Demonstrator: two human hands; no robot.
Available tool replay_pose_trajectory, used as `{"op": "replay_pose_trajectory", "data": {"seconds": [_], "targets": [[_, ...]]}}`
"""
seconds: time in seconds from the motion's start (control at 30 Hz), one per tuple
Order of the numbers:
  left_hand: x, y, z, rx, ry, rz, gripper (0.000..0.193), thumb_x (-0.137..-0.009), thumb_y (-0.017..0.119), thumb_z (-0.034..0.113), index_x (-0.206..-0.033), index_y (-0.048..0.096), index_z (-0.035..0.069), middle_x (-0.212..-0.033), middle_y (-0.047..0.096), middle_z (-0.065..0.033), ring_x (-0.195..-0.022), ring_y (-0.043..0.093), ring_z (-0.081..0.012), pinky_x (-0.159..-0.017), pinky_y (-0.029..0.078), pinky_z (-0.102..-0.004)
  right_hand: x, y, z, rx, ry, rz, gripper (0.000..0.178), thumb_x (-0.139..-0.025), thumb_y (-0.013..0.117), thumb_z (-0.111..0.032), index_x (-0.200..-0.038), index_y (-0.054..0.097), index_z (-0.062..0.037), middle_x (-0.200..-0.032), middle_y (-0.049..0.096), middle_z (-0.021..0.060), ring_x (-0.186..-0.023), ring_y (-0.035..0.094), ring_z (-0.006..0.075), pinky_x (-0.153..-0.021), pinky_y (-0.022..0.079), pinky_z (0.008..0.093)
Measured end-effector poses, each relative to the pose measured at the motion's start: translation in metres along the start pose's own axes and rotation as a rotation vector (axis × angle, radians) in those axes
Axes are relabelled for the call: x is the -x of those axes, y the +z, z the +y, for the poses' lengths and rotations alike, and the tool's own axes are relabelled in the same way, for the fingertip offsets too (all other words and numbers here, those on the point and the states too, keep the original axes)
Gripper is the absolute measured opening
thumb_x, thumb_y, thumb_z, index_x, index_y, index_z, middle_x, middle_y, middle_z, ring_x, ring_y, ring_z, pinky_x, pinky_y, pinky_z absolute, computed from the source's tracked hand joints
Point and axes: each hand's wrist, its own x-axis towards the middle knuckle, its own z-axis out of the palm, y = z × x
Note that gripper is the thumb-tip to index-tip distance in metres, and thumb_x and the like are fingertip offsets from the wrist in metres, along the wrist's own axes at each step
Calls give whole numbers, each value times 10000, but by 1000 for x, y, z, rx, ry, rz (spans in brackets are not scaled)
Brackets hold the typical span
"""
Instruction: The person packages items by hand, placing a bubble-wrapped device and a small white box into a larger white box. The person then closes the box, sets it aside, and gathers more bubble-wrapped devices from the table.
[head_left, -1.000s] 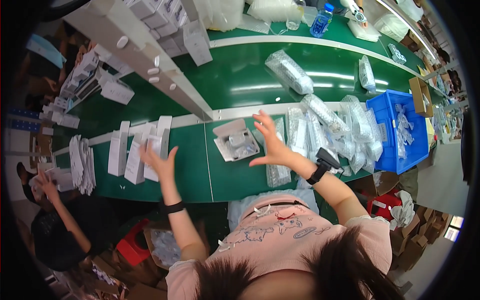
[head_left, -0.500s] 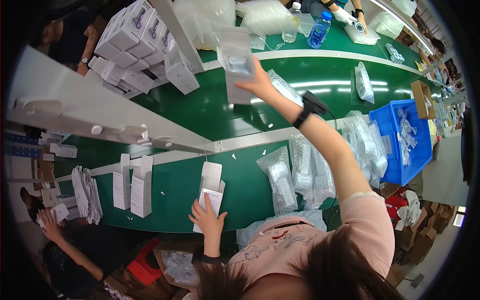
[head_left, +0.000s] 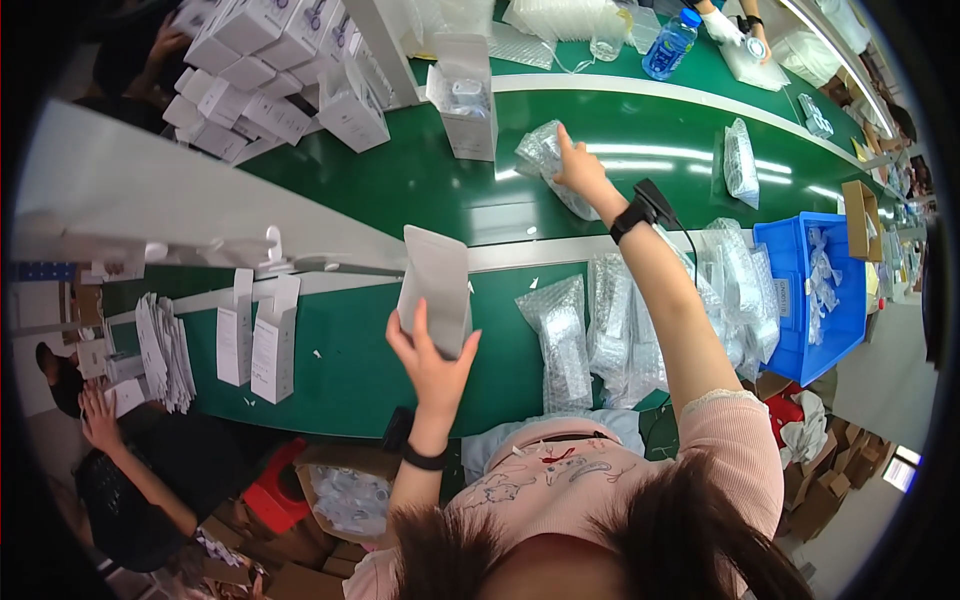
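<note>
My left hand (head_left: 434, 372) grips an open white carton (head_left: 437, 270) from its near side, fingers spread along it and the tall flap up. Farther out, my right hand (head_left: 584, 172) has its fingers on a bubble-wrap packet (head_left: 543, 150) lying on the green surface; its thumb and index finger are at the packet's edge. What is inside the packet cannot be made out. To the left of it stands another open white carton (head_left: 472, 138), a clear-wrapped item showing in its top.
More bubble-wrap packets (head_left: 560, 345) lie before me, beside a blue bin (head_left: 840, 300). Two white cartons (head_left: 272, 345) and flat cartons (head_left: 165, 350) stand left. Stacked boxes (head_left: 270, 50) and a metal post (head_left: 230, 200) rise at left. Co-workers' hands (head_left: 100, 420) are nearby.
My right hand has let go of the filled carton, now standing upright, and moved right onto the packet, which has shifted left. My left hand has lifted its carton away from me.
</note>
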Motion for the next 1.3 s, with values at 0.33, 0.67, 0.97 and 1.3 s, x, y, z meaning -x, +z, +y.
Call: {"op": "replay_pose_trajectory", "data": {"seconds": [0.33, 0.67, 0.97, 1.3], "targets": [[24, 11, -16, 11, 289, -18, 930, -623, 757, 229, -1352, 183, 176, -1342, 134, -253, -1133, 321, -407, -891, 349, -437, 191, -41, -4, -1710, -443, -94, 807, -672, 585, -13, -1345, 151, -113, -1161, 457, 148, -1025, 501, 237, -822, 450, 329], [-12, 16, -1, 164, 394, -238, 856, -559, 774, 132, -1264, 289, 130, -1332, 206, -220, -1113, 369, -419, -871, 379, -440, 223, 1, -28, -2037, -429, 8, 676, -704, 569, 12, -1269, 219, -110, -1152, 421, 98, -1027, 470, 223, -826, 441, 348], [4, 57, -6, 340, 342, -19, 756, -522, 807, 116, -1063, 279, 103, -1257, 285, -238, -1105, 373, -416, -872, 367, -451, 218, 25, -53, -1603, -430, 944, 733, -674, 691, -127, -1238, 223, -109, -1131, 400, 111, -1069, 410, 257, -912, 341, 354], [10, 91, -35, 451, 343, 90, 755, -554, 808, 128, -1052, 241, 99, -1185, 312, -236, -1055, 400, -359, -855, 362, -424, 244, 45, 24, -519, -768, 716, 294, -657, 684, -176, -927, 604, -95, -1066, 486, 121, -1011, 470, 293, -834, 392, 356]]}}
